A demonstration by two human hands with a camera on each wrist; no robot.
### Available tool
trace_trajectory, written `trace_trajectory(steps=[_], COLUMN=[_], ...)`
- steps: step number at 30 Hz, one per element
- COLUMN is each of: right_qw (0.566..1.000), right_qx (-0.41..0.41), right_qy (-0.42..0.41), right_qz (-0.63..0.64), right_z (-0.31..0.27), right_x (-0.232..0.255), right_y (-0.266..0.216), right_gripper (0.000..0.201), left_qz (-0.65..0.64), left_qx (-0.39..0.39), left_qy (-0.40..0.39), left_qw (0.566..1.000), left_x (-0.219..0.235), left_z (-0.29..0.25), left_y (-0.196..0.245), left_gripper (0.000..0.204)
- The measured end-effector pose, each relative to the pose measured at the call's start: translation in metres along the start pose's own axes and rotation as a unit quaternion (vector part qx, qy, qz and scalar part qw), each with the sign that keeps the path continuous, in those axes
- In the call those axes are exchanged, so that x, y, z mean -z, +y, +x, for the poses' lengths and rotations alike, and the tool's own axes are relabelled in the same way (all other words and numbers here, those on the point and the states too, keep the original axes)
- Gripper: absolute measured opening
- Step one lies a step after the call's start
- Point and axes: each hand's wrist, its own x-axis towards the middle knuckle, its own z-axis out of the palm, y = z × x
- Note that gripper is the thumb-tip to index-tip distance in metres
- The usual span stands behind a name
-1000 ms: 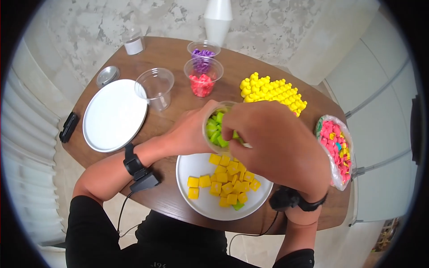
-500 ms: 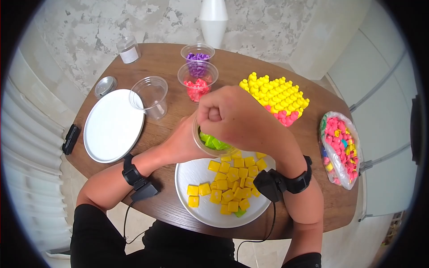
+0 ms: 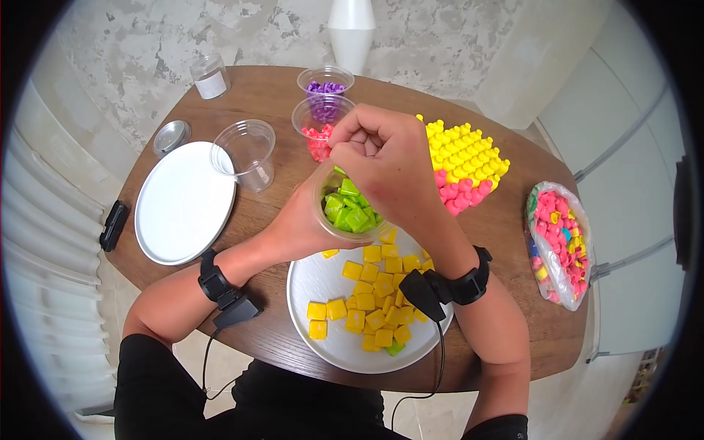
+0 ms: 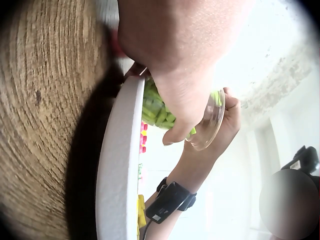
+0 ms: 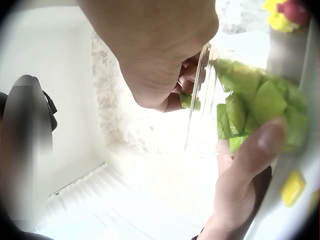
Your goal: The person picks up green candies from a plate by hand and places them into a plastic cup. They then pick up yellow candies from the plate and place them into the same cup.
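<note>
In the head view my left hand grips a clear plastic cup filled with green wrapped candies. The cup tilts over the near white plate, where yellow square candies and one green candy lie. Above the cup's mouth is my right hand, its fingers curled. In the right wrist view a green candy shows at the right fingertips, just outside the cup's rim. From the left wrist view, my left thumb presses across the cup's side.
An empty white plate and an empty clear cup stand at left. Behind are cups of red pieces and purple pieces. Yellow and pink bottle-shaped pieces stand at right, near a plastic bag of colourful pieces.
My right hand was reaching into the cup, then rose out and away from me above its far rim. The left hand keeps its grip, and more green candies now show.
</note>
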Motion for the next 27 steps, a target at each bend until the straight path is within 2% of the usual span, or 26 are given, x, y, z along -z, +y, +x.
trace_trajectory(steps=[6, 12, 15, 17, 19, 27], right_qw=[0.998, 1.0, 0.997, 0.985, 0.985, 0.991], right_qx=[0.022, -0.015, -0.052, -0.072, -0.068, -0.08], right_qy=[-0.001, -0.001, -0.016, -0.018, -0.018, -0.004], right_qz=[-0.062, -0.011, 0.061, 0.154, 0.155, 0.112], right_z=[-0.006, -0.003, 0.0, 0.003, 0.004, -0.001], right_x=[-0.004, -0.002, 0.003, 0.006, 0.007, 0.005], right_y=[-0.004, -0.001, 0.0, 0.002, 0.004, 0.002], right_gripper=[0.003, 0.003, 0.003, 0.002, 0.002, 0.003], left_qz=[-0.006, -0.002, 0.002, 0.008, 0.042, 0.012], left_qx=[0.013, -0.011, -0.01, -0.008, -0.029, -0.008], left_qy=[-0.012, 0.003, 0.0, -0.001, 0.011, 0.002], left_qw=[1.0, 1.0, 1.0, 1.0, 0.999, 1.0], left_x=[0.0, -0.002, -0.001, -0.001, -0.001, -0.002], left_z=[0.002, 0.001, 0.0, -0.002, -0.002, -0.002], left_y=[-0.002, -0.004, -0.005, -0.005, -0.003, -0.005], left_gripper=[0.085, 0.085, 0.085, 0.085, 0.084, 0.083])
